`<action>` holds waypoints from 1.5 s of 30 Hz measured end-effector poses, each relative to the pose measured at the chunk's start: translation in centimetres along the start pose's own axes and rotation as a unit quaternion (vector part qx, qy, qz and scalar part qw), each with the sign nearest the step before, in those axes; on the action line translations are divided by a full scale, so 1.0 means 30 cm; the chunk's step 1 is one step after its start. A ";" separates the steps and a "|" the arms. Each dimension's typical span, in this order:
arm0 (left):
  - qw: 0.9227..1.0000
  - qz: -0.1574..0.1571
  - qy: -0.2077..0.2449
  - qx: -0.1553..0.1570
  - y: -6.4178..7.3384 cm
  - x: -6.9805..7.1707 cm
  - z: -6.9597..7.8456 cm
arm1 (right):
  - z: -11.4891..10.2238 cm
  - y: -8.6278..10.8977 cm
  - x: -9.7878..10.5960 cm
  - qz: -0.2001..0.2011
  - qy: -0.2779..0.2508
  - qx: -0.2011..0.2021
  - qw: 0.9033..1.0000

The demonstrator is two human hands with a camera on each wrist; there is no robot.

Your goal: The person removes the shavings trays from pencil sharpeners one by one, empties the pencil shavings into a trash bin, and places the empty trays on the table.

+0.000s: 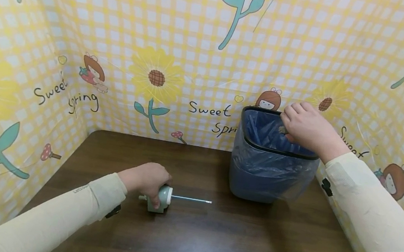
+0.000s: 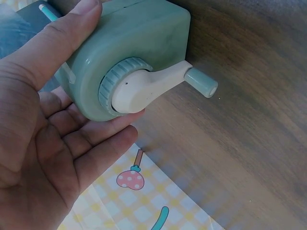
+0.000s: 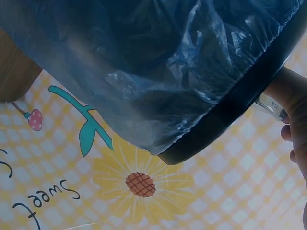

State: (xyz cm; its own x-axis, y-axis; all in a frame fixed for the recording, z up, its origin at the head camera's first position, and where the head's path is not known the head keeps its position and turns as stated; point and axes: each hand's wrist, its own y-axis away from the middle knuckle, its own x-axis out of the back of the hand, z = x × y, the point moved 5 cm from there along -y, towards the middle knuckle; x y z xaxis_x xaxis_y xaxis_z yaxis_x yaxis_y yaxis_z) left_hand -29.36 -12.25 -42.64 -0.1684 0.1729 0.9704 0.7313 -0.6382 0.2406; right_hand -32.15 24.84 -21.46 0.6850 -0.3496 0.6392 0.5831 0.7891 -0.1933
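Note:
My left hand [image 1: 150, 177] grips a pale green crank pencil sharpener [image 2: 148, 33] low over the table, thumb on one side and fingers along the other. Its white crank [image 2: 144, 92] with a green knob sticks out at the left end. From the opposite end a light blue pencil [image 1: 191, 199] points right. My right hand [image 1: 304, 125] is above the opening of a blue trash bin [image 1: 256, 183], pinching a small clear plastic container [image 3: 270, 108]. Something greyish shows at those fingertips in the head view; the black bin rim partly hides the container in the right wrist view.
A thin clear bag [image 1: 295, 182] lines the bin and hangs over its black rim [image 1: 279, 152]. The bin stands at the back right of the dark wooden table [image 1: 189, 245]. Yellow checked cloth [image 1: 201, 74] with flower prints surrounds the table on the back and sides.

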 end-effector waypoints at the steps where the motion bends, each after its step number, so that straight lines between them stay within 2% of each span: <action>1: 1.000 -0.001 0.000 0.001 0.000 0.000 0.001 | 0.000 0.000 0.000 -0.001 0.001 0.002 1.000; 8: 1.000 -0.001 -0.002 0.002 0.000 0.001 0.002 | -0.003 0.001 0.003 -0.008 0.021 0.016 1.000; 19: 1.000 -0.001 -0.001 0.005 -0.001 0.000 0.001 | -0.003 -0.009 -0.002 -0.008 0.018 0.023 1.000; 33: 1.000 0.001 -0.003 0.001 0.003 0.010 0.001 | -0.014 -0.018 0.008 0.028 0.045 0.054 0.997; 45: 1.000 0.002 -0.003 0.003 0.002 0.005 0.000 | -0.027 -0.021 0.011 0.016 0.077 0.073 0.994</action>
State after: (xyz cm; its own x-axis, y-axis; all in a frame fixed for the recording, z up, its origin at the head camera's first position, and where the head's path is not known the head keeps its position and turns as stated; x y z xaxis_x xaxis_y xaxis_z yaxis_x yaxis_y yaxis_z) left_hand -29.34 -12.25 -42.49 -0.1620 0.1755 0.9711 0.7359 -0.6341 0.2374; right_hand -31.93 23.83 -21.74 0.7681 -0.3874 0.5098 0.4979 0.8620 -0.0952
